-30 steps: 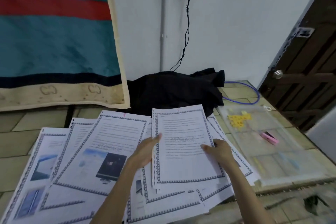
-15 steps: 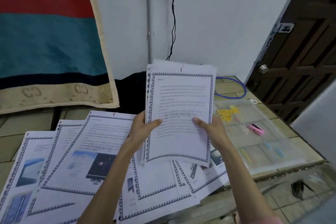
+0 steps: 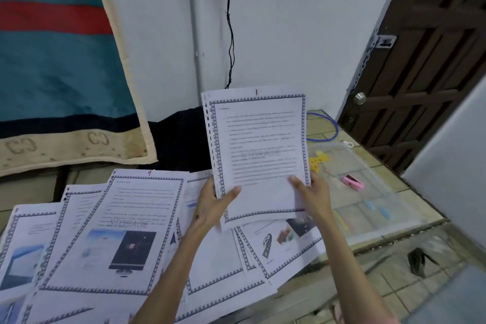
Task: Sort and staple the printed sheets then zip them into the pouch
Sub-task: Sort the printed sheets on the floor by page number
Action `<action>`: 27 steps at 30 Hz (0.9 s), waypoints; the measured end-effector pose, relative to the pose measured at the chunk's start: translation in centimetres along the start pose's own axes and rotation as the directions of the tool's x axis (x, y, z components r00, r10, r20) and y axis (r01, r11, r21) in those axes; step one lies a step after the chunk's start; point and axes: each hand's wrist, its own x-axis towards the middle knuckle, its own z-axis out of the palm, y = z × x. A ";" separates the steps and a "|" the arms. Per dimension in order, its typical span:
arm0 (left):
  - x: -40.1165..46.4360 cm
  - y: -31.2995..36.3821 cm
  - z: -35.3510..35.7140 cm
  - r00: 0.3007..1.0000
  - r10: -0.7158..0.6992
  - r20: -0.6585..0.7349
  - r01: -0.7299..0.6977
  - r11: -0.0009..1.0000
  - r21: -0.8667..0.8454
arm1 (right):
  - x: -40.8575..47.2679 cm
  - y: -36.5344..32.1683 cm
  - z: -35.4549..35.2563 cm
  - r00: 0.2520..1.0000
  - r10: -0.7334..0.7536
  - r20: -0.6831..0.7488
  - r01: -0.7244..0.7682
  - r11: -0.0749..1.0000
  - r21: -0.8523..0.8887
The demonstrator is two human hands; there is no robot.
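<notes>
A pale wall with a black cable hanging down it, a teal blanket at left, a dark wooden door at right, tiled floor below

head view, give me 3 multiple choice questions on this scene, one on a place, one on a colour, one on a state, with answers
1. Where does the stapler lie?
A. on the clear pouch, right of the held sheets
B. on the spread sheets at the left
C. in the left hand

2. What colour is the stapler?
A. green
B. pink
C. black

3. How is the stack of sheets headed "1" held?
A. flat on the floor, untouched
B. raised upright, gripped by both hands
C. pinched by the right hand alone

Answers:
1 A: it rests on the clear pouch, apart from the hands.
2 B: its body is plainly pink.
3 B: the left hand and the right hand each grip a lower edge.
</notes>
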 end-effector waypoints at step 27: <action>-2.3 -4.7 -15.8 0.645 -0.144 -0.750 0.708 0.483 0.516 | -2.5 2.4 8.8 0.874 -0.128 0.469 0.399 0.740 -0.542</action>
